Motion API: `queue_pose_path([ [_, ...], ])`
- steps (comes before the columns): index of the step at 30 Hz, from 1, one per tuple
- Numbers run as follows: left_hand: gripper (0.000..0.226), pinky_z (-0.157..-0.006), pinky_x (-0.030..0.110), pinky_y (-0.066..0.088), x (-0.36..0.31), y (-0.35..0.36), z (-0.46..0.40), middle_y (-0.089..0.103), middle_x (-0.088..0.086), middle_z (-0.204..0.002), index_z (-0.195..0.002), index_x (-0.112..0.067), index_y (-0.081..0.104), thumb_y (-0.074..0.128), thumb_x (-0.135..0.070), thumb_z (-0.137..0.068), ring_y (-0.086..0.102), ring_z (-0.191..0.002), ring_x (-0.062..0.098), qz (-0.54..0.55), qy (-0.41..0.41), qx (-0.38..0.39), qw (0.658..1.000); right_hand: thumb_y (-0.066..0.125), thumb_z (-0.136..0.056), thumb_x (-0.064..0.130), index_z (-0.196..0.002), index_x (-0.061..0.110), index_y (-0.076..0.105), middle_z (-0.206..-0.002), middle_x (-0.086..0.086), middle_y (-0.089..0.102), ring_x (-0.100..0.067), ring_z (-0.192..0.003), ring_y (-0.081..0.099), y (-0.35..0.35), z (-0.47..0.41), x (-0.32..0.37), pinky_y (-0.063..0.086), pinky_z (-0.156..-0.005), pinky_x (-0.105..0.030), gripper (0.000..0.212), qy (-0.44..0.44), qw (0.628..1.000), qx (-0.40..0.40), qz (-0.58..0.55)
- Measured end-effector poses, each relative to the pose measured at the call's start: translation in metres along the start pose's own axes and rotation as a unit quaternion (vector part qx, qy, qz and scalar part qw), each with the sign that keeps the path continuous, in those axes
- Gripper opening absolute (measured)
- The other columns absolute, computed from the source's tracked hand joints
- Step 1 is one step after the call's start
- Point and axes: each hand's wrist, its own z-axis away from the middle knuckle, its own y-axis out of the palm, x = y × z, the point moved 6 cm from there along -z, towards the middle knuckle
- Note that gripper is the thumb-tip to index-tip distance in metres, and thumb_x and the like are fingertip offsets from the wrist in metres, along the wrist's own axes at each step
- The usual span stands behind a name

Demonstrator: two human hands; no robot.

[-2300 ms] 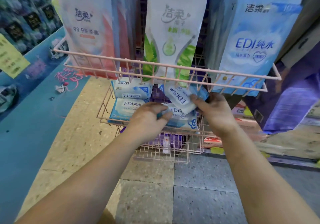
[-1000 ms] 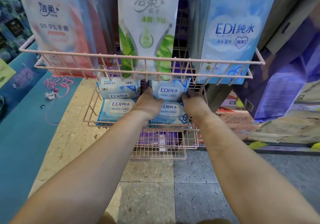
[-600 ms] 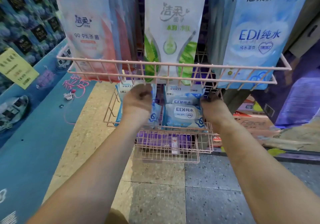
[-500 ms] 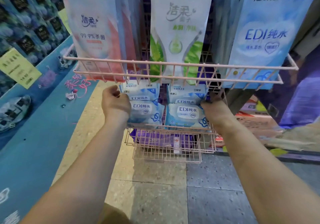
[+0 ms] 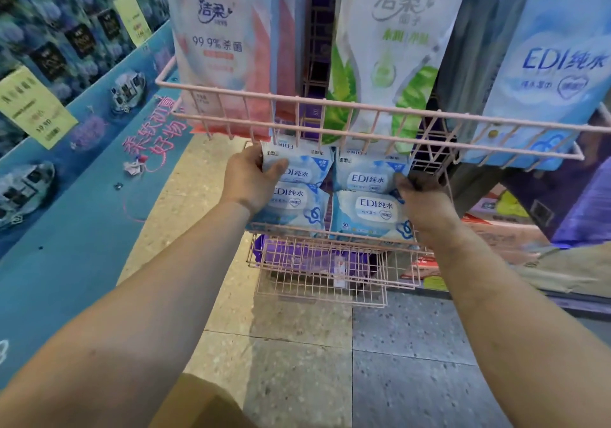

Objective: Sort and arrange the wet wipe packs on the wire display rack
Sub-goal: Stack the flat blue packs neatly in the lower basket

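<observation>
left grip (image 5: pixel 246 181) pinching upper-left pack (image 5: pixel 302 166), right grip (image 5: pixel 425 204) beside packs

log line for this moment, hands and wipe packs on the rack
left hand: grips upper-left pack | right hand: on right packs' edge, grip unclear | packs: two columns | shelf: pink wire rack

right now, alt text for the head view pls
Two bare hands square up four blue EDI wipe packs in a pink wire basket: the left hand grips the upper left pack, the right hand holds the right edge of the right-hand packs. Above, three tall packs stand in a wider basket.
</observation>
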Motion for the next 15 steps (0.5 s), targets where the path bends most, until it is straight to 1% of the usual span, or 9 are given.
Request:
queue_pose_path([
  [1,0.025,-0.069,0.032,0.048,0.0,0.001,-0.002,0.059,0.001,-0.085,-0.087,-0.018,0.054,0.069,-0.037,-0.082,0.053,-0.075,0.016,0.005,0.001,0.004,1.0,0.055,-0.094,0.029,-0.101,0.012,0.063,-0.077,0.001,0.063,-0.021,-0.07,0.061,0.001,0.0,0.001,0.048,-0.053,-0.019,0.02,0.001,1.0,0.008,0.0],
  [2,0.036,-0.078,0.034,0.049,0.0,0.002,-0.003,0.06,0.0,-0.101,-0.103,-0.016,0.054,0.071,-0.038,-0.081,0.056,-0.087,0.015,0.016,-0.004,0.019,1.0,0.055,-0.095,0.028,-0.102,0.012,0.062,-0.078,0.0,0.064,-0.018,-0.068,0.061,0.002,0.001,0.001,0.049,-0.05,-0.017,0.019,0.002,1.0,0.018,-0.003],
  [3,0.048,-0.085,0.034,0.049,-0.001,0.003,-0.003,0.06,-0.003,-0.11,-0.114,-0.015,0.049,0.072,-0.038,-0.079,0.058,-0.095,0.014,0.032,-0.016,0.034,0.999,0.056,-0.094,0.029,-0.104,0.011,0.061,-0.084,-0.002,0.067,-0.018,-0.07,0.063,0.003,0.001,0.001,0.053,-0.054,-0.017,0.021,0.005,0.999,0.029,-0.012],
  [5,0.055,-0.092,0.041,0.05,0.0,0.001,-0.002,0.064,0.0,-0.113,-0.12,-0.018,0.042,0.073,-0.036,-0.079,0.062,-0.1,0.018,0.035,-0.026,0.045,0.998,0.064,-0.087,0.035,-0.113,0.016,0.06,-0.099,-0.005,0.072,-0.022,-0.083,0.07,0.006,0.001,-0.002,0.059,-0.074,-0.032,0.033,0.019,0.997,0.056,-0.052],
  [7,0.051,-0.094,0.043,0.049,0.001,-0.001,-0.003,0.066,0.003,-0.114,-0.125,-0.024,0.04,0.068,-0.033,-0.084,0.062,-0.103,0.023,0.003,-0.014,0.053,0.999,0.071,-0.08,0.042,-0.117,0.027,0.058,-0.105,0.001,0.072,-0.021,-0.091,0.071,0.008,0.002,-0.004,0.057,-0.083,-0.039,0.042,0.034,0.993,0.076,-0.087],
  [9,0.039,-0.092,0.044,0.05,0.002,-0.003,-0.004,0.067,0.002,-0.112,-0.121,-0.028,0.046,0.064,-0.031,-0.087,0.063,-0.103,0.023,0.005,-0.012,0.057,0.998,0.073,-0.077,0.046,-0.115,0.029,0.058,-0.103,0.003,0.072,-0.021,-0.091,0.071,0.009,0.002,-0.005,0.057,-0.085,-0.041,0.045,0.039,0.991,0.083,-0.098],
  [11,0.015,-0.086,0.043,0.053,0.006,-0.007,-0.007,0.067,0.0,-0.104,-0.097,-0.028,0.051,0.063,-0.03,-0.088,0.065,-0.096,0.023,0.039,-0.021,0.028,0.999,0.072,-0.077,0.048,-0.114,0.028,0.059,-0.1,0.002,0.073,-0.021,-0.088,0.072,0.01,0.003,-0.004,0.058,-0.083,-0.042,0.044,0.036,0.992,0.085,-0.091],
  [12,0.011,-0.083,0.04,0.052,0.004,-0.011,-0.008,0.067,0.001,-0.1,-0.091,-0.025,0.051,0.061,-0.029,-0.09,0.064,-0.093,0.024,0.04,-0.019,0.003,0.999,0.071,-0.079,0.047,-0.115,0.026,0.059,-0.099,0.002,0.073,-0.021,-0.086,0.072,0.01,0.003,-0.003,0.058,-0.081,-0.041,0.043,0.035,0.991,0.085,-0.093],
  [15,0.024,-0.077,0.04,0.053,0.009,-0.018,-0.017,0.07,0.009,-0.091,-0.091,-0.01,0.06,0.057,-0.033,-0.089,0.063,-0.082,0.027,0.044,-0.032,-0.041,0.998,0.067,-0.084,0.04,-0.113,0.023,0.06,-0.099,-0.002,0.072,-0.022,-0.084,0.072,0.011,0.003,-0.002,0.059,-0.077,-0.041,0.035,0.036,0.99,0.084,-0.106],
])
